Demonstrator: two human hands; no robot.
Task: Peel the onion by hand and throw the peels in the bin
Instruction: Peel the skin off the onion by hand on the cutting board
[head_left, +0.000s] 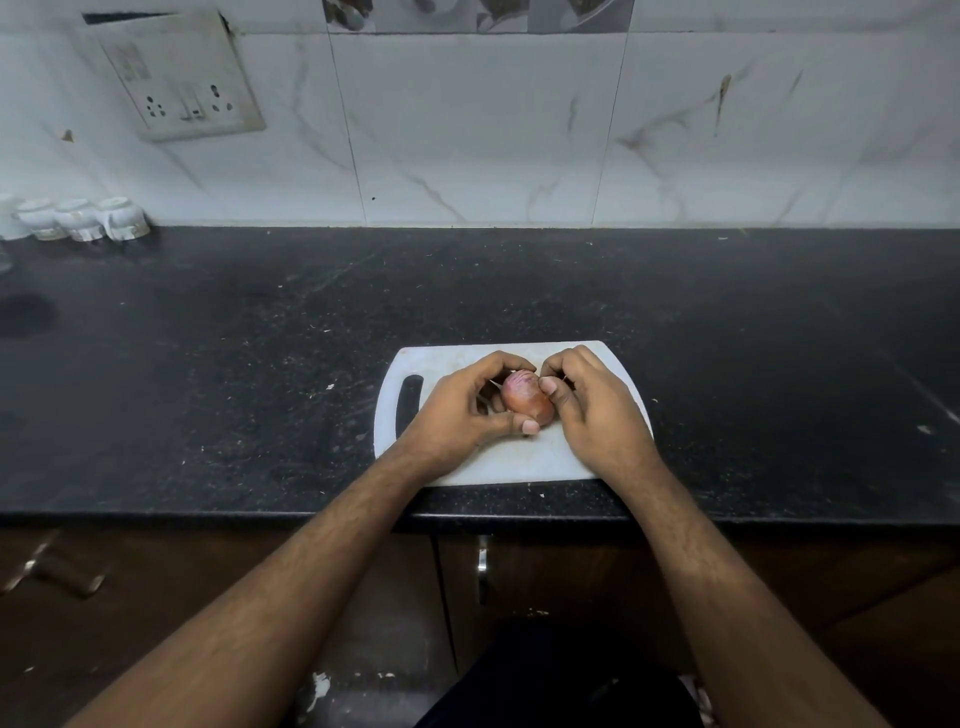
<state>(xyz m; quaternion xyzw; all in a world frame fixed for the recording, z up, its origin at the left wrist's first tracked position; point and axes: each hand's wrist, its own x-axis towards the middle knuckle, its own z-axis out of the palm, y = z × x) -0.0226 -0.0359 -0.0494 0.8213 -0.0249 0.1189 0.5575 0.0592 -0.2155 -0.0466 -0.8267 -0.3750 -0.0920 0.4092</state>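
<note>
A small reddish-brown onion (525, 400) lies over the middle of a white cutting board (415, 364) on the black counter. My left hand (462, 410) cups it from the left, thumb under its near side and fingers curled over its far side. From the right, my right hand (592, 405) pinches at the onion's upper end with thumb and fingertips. The end between the hands shows purplish, wrinkled skin. No bin is in view.
The black counter (260, 364) runs left and right, backed by a white tiled wall. Several upturned white cups (83, 221) stand at the far left. A switch plate (182, 83) sits on the wall. Cabinet doors with a metal handle (483, 566) are below the counter edge.
</note>
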